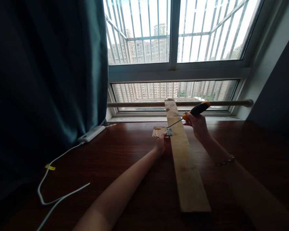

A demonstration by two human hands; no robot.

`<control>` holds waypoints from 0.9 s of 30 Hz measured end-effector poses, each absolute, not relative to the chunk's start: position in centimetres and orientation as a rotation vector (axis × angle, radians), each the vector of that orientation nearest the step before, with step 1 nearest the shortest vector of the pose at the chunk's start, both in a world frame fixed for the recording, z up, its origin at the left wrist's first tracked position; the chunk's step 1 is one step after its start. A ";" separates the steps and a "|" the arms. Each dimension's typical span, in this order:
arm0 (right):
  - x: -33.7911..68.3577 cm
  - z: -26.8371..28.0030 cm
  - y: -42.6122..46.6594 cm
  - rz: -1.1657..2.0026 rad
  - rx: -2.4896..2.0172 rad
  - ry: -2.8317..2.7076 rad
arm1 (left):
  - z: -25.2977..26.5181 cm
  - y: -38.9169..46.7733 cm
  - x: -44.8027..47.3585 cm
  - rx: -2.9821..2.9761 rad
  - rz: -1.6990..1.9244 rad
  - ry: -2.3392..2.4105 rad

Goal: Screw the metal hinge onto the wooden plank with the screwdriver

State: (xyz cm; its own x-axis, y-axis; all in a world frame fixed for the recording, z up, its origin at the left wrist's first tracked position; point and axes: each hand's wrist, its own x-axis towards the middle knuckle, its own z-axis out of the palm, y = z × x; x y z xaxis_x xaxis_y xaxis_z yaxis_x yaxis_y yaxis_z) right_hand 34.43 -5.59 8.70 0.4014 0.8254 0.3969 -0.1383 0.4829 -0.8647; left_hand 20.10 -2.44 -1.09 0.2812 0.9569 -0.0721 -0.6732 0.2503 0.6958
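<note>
My right hand (199, 126) is closed around a screwdriver (200, 109) with a black and orange handle. The screwdriver's shaft slants down to the left, and its tip meets a metal hinge (169, 132). That hinge lies across the seam between a long wooden board (186, 166) and a small wooden piece (157, 130) on its left. My left hand (161, 143) grips the small piece beside the hinge, its thumb at the hinge's lower edge. The other left fingers are mostly hidden.
A dark reddish wooden surface (125, 147) lies below. On the left, a white power strip (91, 133) with a white cable (60, 158) rests by a dark curtain (50, 80). A horizontal rail (139, 104) runs before the barred window, close to the board's far end.
</note>
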 end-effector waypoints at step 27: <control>34.8 10.3 -6.9 0.709 -1.049 -1.194 | -0.7 -2.6 20.0 0.648 1.272 0.658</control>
State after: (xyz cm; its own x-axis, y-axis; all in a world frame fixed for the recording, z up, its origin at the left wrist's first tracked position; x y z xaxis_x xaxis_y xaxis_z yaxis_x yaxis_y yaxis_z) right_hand 34.84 -6.92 10.34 0.2563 0.8848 0.3893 0.0822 0.3813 -0.9208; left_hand 20.00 -2.64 -0.73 0.1691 0.9820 -0.0848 -0.6365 0.1744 0.7513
